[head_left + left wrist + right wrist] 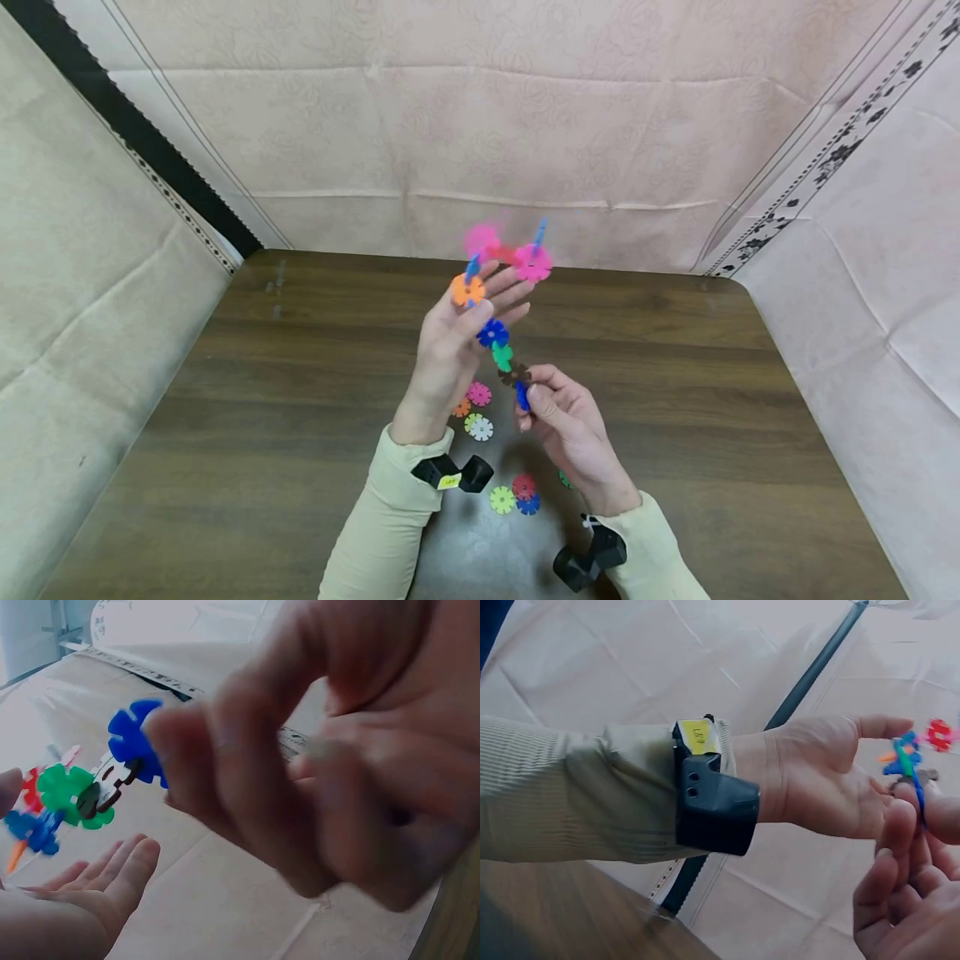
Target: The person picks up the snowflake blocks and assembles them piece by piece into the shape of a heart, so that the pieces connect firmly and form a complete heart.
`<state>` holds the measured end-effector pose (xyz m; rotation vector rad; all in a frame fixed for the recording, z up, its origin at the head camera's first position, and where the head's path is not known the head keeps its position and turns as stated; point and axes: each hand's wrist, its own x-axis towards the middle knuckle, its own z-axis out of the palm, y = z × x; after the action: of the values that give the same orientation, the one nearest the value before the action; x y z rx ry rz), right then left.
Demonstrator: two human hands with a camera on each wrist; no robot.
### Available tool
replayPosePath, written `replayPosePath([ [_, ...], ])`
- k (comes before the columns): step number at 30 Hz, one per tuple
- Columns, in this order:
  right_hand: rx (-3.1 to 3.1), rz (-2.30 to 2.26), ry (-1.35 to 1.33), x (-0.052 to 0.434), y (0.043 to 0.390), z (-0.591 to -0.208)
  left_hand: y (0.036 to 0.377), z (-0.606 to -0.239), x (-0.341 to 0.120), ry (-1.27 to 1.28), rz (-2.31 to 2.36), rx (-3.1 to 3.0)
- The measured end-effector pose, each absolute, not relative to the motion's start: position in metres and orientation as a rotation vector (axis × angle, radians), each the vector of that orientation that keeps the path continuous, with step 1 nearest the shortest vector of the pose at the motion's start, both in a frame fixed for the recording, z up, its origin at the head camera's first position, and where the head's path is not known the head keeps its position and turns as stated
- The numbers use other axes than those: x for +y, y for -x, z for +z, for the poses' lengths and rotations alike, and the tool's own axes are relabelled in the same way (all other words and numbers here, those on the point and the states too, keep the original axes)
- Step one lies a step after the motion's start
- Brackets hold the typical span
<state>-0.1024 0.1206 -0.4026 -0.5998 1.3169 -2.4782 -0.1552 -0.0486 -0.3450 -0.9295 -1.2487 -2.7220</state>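
A chain of notched, flower-shaped plastic discs is held up above the table. Its near end is a blue disc [522,397], pinched between thumb and fingers of my right hand [573,429]. From there the chain runs through a brown disc [513,375], a green disc [502,357] and a dark blue disc [493,333] to an orange disc [468,290] and pink discs [534,263] at the far end. My left hand [448,346] lies under the chain, palm up with fingers extended; its thumb is close to the orange disc. In the left wrist view my right hand [292,772] covers part of the blue disc.
Loose discs lie on the brown wooden table [285,433]: a pink disc [479,393], a white disc [482,429], a yellow-green disc [502,500], a red disc [524,486] and several others. Pale cloth [480,125] hangs beyond the table edge.
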Motion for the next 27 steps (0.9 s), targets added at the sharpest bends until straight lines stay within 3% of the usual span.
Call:
replayPosePath([
  [7,1.39,-2.323,0.662,0.119,0.102,-0.41,0.155,-0.342,-0.057,0.774,-2.829,-1.12],
  [14,1.778,-2.169,0.479,0.124,0.107,-0.408,0.153,-0.343,-0.056,0.417,-2.896,-1.161],
  [20,2.456,-1.557,0.349,0.141,0.119,-0.416,0.154,-0.345,-0.056,0.334,-2.884,-1.217],
  [27,2.725,-0.744,0.324,0.15,0.128,-0.434,0.156,-0.348,-0.056,0.325,-2.874,-1.281],
])
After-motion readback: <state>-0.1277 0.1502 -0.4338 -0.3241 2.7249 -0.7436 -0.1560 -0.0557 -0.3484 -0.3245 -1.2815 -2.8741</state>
